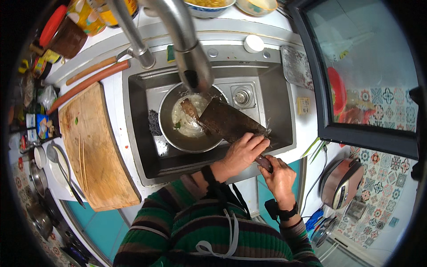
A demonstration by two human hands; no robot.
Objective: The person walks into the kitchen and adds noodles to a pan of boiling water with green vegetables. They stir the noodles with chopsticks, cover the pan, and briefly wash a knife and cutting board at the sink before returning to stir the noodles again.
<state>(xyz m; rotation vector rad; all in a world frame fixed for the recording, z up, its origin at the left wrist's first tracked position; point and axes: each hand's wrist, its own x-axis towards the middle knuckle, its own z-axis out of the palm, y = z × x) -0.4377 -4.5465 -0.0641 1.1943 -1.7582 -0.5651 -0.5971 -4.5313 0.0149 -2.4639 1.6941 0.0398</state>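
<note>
A wide, dark cleaver blade [233, 120] lies tilted over the sink and the right rim of a metal bowl. My right hand [279, 175] grips its handle [264, 162]. Against the blade's lower right part rests my left hand [242, 153], its fingers bent; whether it grips anything there is hidden. The metal bowl [166, 137] stands in the sink and holds cloudy liquid and a brown utensil end or piece of food [189, 108], which cannot be told apart. Above the bowl hangs the faucet spout [196, 73].
The sink rim [140, 167] surrounds the bowl; a dark scouring pad [153, 122] lies left of it. A wooden cutting board [96, 140] with chopsticks [83, 163] is on the left counter. A dark window frame [322, 100] juts in at right, near a soap bar [303, 105].
</note>
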